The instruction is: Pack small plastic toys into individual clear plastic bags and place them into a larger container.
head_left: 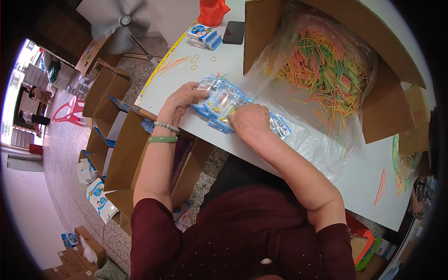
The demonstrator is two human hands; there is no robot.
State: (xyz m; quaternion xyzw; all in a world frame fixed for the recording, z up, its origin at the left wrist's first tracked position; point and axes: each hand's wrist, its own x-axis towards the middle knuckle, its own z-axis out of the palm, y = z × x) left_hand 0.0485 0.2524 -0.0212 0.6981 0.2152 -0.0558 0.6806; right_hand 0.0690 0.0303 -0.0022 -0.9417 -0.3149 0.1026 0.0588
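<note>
A stack of overlapping blue-and-white plastic packets [218,96] with shiny see-through parts lies at the table's near edge. At the stack's left end, my left hand [183,99] has its thumb and fingers closed on a packet; a beaded bracelet and a green bangle circle that wrist. My right hand [252,120] is curled over the middle of the stack with its fingertips pressed together. Something yellowish shows by those fingertips, but the hand hides what they hold. More packets [281,126] stick out to the right of that hand.
An open cardboard box [389,100] lined with clear plastic spills colored thin sticks [326,70]. Rubber bands [193,59], a blue-and-white pack [204,37], a black phone [233,32] and a red bag [213,11] lie at the back. Open cartons [123,161] stand on the left.
</note>
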